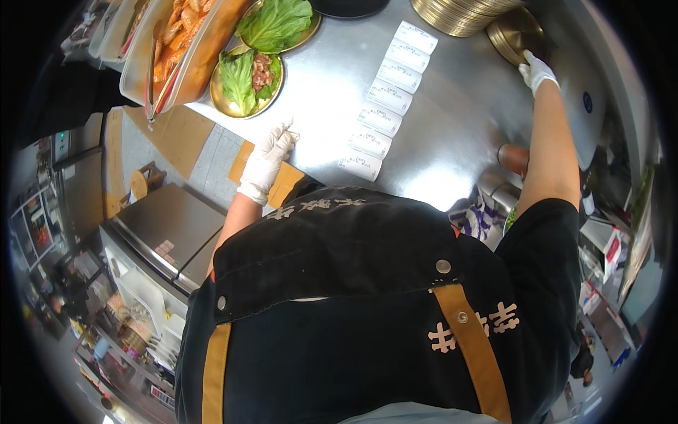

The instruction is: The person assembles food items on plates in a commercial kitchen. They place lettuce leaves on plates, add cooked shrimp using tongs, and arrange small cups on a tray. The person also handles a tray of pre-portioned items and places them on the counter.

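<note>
My right hand (538, 72), in a white glove, reaches to the far right and grips the near rim of a tilted set of round gold plates (510, 34). My left hand (268, 159), also gloved in white, hovers by the near left edge of the steel table, its fingers loosely bent and apart with nothing seen in them. Just beyond it sits a gold plate (220, 104) bearing green lettuce (236, 79) and pieces of pinkish meat (263, 73). Behind that, a second gold plate (308, 34) carries more lettuce (274, 25).
A column of overlapping white paper slips (387, 95) runs down the steel table (318, 92). Clear bins (191, 67) at the far left hold orange-red marinated food. A tall stack of gold plates (455, 15) and a black dish (349, 6) stand at the back. A patterned cloth (480, 215) lies near my right side.
</note>
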`<state>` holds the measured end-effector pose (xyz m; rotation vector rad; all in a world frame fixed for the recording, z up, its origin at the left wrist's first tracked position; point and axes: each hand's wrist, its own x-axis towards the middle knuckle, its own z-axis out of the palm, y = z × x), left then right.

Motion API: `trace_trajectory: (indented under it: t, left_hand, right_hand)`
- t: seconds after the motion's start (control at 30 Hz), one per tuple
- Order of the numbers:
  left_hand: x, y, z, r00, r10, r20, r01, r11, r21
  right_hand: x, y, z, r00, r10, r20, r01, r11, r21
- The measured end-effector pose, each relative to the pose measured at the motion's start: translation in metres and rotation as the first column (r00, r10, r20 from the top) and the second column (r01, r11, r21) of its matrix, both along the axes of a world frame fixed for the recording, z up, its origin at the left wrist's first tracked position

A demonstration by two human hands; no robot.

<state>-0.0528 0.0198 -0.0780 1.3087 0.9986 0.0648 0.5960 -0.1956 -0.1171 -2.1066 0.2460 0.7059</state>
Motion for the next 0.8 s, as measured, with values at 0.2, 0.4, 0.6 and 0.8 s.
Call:
trace_trajectory:
  t: [0.2, 0.4, 0.6, 0.8]
  left_hand:
    - [0.003, -0.008, -0.016, 0.961, -0.252, -0.116, 0.272, 0.777, 0.567]
    - [0.000, -0.003, -0.022, 0.955, -0.283, -0.093, 0.289, 0.806, 0.516]
    - [-0.006, 0.004, -0.018, 0.963, -0.268, -0.019, 0.264, 0.929, 0.259]
    - [0.008, 0.021, 0.018, 0.944, -0.292, 0.152, 0.291, 0.956, 0.028]
  right_hand:
    - [0.026, -0.014, 0.017, 1.000, 0.024, -0.006, -0.024, 0.995, -0.096]
    - [-0.009, 0.000, 0.055, 0.954, -0.137, 0.265, 0.153, 0.988, -0.038]
    - [-0.092, -0.006, 0.119, 0.851, -0.151, 0.503, 0.057, 0.979, 0.197]
    - [-0.258, -0.045, 0.144, 0.628, -0.033, 0.778, -0.322, 0.899, 0.298]
